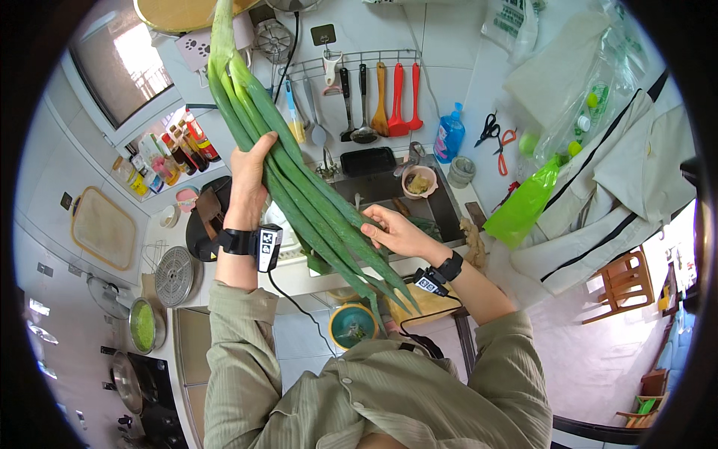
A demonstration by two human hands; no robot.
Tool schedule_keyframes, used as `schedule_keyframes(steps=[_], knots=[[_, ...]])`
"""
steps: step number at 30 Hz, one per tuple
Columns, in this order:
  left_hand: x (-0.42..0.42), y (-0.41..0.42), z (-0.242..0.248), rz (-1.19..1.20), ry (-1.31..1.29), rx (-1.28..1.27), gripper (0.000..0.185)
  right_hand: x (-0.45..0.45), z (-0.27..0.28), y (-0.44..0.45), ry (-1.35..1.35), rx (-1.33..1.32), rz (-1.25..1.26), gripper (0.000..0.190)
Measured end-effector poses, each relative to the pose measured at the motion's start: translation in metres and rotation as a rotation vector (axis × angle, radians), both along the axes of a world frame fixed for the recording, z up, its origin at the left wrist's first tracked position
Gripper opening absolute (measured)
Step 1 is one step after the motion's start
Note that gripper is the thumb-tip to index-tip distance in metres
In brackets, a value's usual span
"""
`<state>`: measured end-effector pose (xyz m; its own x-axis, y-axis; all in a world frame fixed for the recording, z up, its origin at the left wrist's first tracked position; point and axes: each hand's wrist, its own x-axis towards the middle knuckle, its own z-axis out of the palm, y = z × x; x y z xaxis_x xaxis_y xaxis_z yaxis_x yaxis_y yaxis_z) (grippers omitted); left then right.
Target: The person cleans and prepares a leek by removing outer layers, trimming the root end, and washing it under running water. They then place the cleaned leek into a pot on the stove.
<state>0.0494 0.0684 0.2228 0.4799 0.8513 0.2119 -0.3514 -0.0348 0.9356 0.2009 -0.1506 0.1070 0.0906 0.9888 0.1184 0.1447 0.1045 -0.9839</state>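
A long, large green onion [303, 188] spans the view from the top to my waist, its pale stalk uppermost and its green leaves hanging down. My left hand [251, 177] grips the leaves below the stalk, thumb across the front. Farther down, my right hand [401, 231] has its thumb and bent fingers on the edge of one leaf. The leaf tips hang over the counter's front edge. Behind the leaves is a metal sink [443, 207], partly hidden. In the sink, a small pink bowl [431, 173] holds something yellowish.
Ginger root [472, 244] lies right of the sink. Blue dish soap [449, 134] stands behind it. Utensils, including a red spatula [397, 106], hang from a wall rack. A green-rimmed bucket [335, 325] stands on the floor. At left are a steamer plate [174, 276] and a stove [160, 393].
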Motion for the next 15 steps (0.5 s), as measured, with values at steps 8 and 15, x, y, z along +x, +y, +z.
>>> schedule_keyframes(steps=[8, 15], knots=[[0.010, -0.004, -0.013, 0.009, -0.023, 0.003, 0.026, 0.004, -0.003, 0.011, -0.318, 0.194, -0.274, 0.035], [0.014, -0.017, -0.048, 0.092, -0.041, -0.029, 0.024, 0.027, -0.030, 0.030, 0.059, 0.127, -0.499, 0.038]])
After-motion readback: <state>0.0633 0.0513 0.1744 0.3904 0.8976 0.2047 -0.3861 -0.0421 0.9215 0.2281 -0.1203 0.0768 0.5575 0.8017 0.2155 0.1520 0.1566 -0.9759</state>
